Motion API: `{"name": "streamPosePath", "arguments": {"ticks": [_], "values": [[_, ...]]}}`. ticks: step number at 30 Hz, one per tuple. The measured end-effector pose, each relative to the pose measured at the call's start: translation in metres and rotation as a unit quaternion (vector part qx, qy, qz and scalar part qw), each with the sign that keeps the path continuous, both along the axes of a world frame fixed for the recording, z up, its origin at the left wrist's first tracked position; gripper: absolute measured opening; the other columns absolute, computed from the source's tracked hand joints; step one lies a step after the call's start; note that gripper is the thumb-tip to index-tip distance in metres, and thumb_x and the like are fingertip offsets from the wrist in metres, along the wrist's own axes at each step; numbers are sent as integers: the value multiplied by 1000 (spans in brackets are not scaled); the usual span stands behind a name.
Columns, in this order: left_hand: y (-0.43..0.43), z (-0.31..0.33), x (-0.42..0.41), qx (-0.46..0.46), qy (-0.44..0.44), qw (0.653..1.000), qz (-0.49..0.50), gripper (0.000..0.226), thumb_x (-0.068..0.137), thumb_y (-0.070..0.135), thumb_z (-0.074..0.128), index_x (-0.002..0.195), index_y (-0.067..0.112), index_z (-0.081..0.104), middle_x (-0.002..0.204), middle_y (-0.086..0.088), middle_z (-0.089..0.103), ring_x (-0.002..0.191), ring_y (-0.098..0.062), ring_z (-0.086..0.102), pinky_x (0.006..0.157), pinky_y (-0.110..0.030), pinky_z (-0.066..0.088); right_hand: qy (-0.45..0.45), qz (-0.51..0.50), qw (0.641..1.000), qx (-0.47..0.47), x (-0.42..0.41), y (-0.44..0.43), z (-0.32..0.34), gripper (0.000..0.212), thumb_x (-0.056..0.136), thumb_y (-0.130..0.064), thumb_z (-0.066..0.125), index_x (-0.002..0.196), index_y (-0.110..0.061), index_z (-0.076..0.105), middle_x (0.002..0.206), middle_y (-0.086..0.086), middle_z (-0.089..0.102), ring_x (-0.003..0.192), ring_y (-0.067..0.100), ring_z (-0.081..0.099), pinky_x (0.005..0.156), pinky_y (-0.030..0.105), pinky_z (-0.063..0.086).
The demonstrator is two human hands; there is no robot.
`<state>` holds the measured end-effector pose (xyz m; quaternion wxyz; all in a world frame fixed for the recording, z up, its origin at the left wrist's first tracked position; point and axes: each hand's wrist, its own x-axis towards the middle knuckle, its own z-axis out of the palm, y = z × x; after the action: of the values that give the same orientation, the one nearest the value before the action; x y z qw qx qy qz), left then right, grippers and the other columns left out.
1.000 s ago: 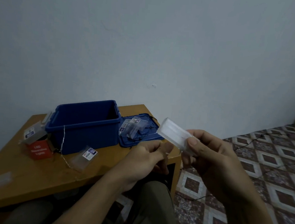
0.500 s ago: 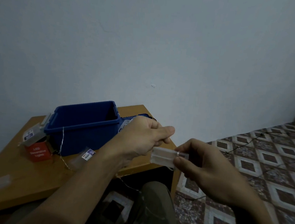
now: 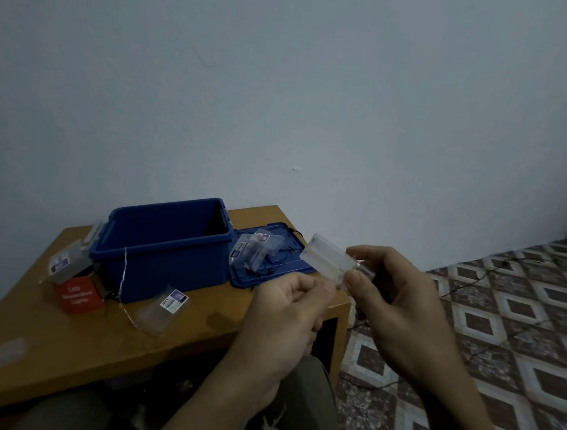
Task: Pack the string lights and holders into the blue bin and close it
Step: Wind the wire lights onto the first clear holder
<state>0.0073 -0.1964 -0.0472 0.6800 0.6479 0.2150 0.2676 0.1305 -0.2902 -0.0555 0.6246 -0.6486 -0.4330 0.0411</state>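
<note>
Head view is showing a red box point(image 3: 79, 295) and the open bin point(image 3: 167, 249) sitting on the table point(image 3: 44, 348), with the lid point(image 3: 283, 265) lying beside it. Next, the left hand point(image 3: 287, 317) is curling just beside the holder point(image 3: 327, 262); I cannot tell if it is gripping anything. Then the right hand point(image 3: 400, 302) is pinching the holder up in the air.

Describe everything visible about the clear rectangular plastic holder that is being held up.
The clear rectangular plastic holder is a flat, translucent, frosted-looking case with ridges running along its length. It is held in the air, tilted, with its far end pointing up and left. The right hand pinches its near end between thumb and fingers. The left hand is curled just below it; whether they touch cannot be told.
</note>
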Motion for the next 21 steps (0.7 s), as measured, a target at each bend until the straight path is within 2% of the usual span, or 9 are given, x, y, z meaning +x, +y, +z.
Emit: {"name": "streamPosePath", "arguments": {"ticks": [3,6,9,15,21], "values": [[-1,-2,-1,5,12,1000,0,19,97,29,61,107,13,63,52,4,41,38,-6,30,38,-19,25,44,23,998,40,-2,-1,3,22,93,-18,66,113,-26,65,86,9,65,66,28,60,60,44,54],[2,0,-4,23,6,1000,-17,15,99,23,58,112,18,64,47,5,38,37,-6,28,38,-20,23,93,63,992,59,-2,-2,5,24,88,-20,68,113,-22,66,88,19,64,63,23,59,59,35,52],[4,3,-5,8,-7,999,-37,18,98,19,58,116,18,64,48,3,33,36,-7,24,36,-20,21,129,88,985,75,-2,-2,7,29,82,-26,69,109,-18,68,89,26,61,64,26,57,61,36,52],[5,1,-6,-123,-57,987,-83,27,93,15,62,120,14,65,48,2,27,37,-8,18,41,-23,11,164,105,977,89,-4,0,7,32,80,-26,69,111,-17,69,88,24,60,63,25,57,61,37,50],[10,-4,-4,-106,-58,990,-71,25,96,12,59,119,15,66,48,2,27,36,-8,19,42,-25,11,156,116,978,75,-4,0,6,31,81,-26,68,110,-13,68,89,25,60,62,25,56,61,38,49]]}}
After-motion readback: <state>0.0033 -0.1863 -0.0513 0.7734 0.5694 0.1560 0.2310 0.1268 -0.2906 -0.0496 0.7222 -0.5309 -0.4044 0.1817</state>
